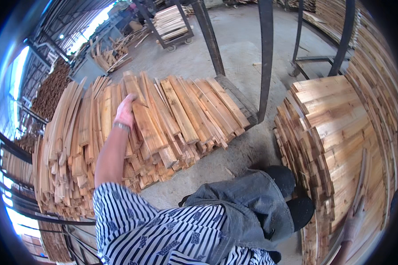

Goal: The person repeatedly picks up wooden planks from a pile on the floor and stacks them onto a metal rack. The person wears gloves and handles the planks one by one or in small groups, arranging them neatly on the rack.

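L hand [125,111], gloved, is on top of the loose plank pile [190,110], fingers close tog. by a wide plank [149,126]; can't tell if they're pinching it. R hand [353,223], also gloved, is well to the R of the pile, at the near end of a thin wood strip [361,174] on a neat board stack [340,119]; finger pos. too small to tell. Wheeled cart [176,40] w/ more wood behind pile.
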`<state>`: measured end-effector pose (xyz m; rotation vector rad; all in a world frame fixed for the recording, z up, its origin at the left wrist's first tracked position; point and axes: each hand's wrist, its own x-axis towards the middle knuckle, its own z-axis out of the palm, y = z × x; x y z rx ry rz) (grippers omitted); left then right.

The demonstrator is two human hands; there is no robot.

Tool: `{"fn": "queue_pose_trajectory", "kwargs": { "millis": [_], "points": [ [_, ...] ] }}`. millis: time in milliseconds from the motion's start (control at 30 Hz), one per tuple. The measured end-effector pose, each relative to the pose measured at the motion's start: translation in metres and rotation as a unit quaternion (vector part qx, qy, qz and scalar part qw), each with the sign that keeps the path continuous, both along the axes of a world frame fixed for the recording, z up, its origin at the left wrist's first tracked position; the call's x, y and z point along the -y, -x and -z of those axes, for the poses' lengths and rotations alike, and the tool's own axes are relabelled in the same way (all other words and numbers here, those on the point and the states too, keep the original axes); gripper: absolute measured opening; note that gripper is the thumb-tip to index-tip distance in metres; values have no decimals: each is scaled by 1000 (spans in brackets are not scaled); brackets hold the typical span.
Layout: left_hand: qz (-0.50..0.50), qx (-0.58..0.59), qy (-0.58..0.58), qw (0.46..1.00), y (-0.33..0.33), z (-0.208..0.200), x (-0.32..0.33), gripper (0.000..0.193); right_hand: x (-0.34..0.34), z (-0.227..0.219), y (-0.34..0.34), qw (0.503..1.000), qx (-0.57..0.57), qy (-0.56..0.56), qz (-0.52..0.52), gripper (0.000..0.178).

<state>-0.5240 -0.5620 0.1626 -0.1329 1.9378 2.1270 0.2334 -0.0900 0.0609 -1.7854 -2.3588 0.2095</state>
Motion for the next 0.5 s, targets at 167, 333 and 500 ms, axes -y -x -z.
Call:
{"fn": "queue_pose_trajectory", "kwargs": {
  "millis": [167,333,500],
  "points": [
    [-2,-174,-101,980,-73,28,9,32,22,-23,3,998,-59,22,-11,65],
    [197,-241,-253,916,-139,-17,-58,57,48,-63,9,977,-194,66,53,74],
    [225,-163,-268,922,-223,-79,-183,68,61,-112,60,939,-342,25,14,70]
  ]
}}
